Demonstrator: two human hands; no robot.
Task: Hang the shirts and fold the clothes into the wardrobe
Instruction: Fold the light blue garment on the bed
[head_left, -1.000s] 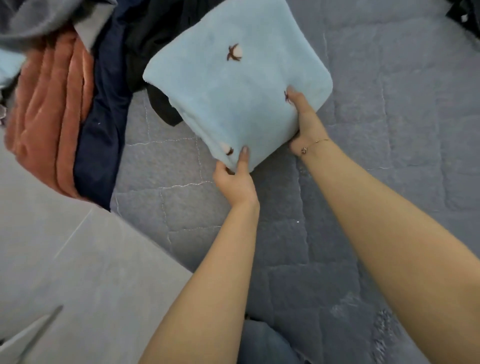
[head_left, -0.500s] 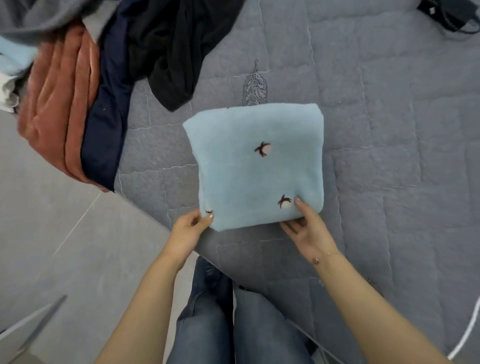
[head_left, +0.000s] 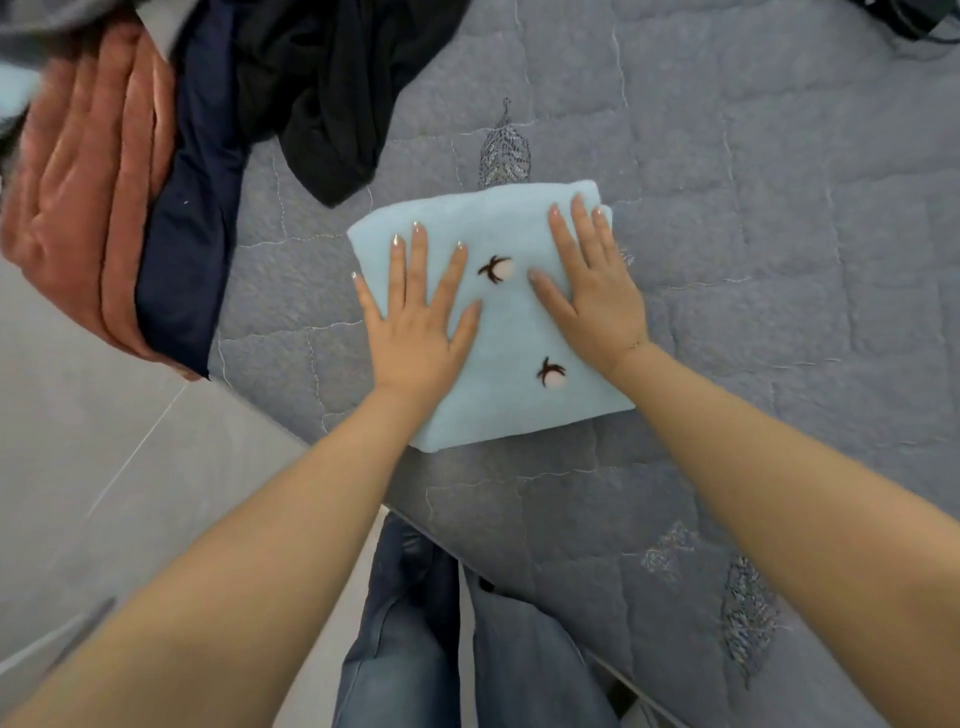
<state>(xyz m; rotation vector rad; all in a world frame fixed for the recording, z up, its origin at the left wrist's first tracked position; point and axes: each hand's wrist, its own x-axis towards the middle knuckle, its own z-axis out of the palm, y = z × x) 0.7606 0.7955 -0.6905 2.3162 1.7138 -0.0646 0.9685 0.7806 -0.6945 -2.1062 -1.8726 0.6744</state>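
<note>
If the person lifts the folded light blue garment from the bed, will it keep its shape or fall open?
The light blue garment looks thick and fleecy, so it is probably soft and floppy. Lifted by one edge, the layers would likely fall open. Both the left hand and the right hand press flat on it, so supporting it with two hands seems safer. It probably is light and not slippery.

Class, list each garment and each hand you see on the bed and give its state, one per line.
Light blue garment: folded square, lying flat on the quilt.
Left hand: open, fingers spread, pressing on the garment.
Right hand: open, flat on the garment.
Rust garment: folded, at the bed edge.
Navy garment: unfolded, draped beside it.
Black garment: unfolded, crumpled.
</note>
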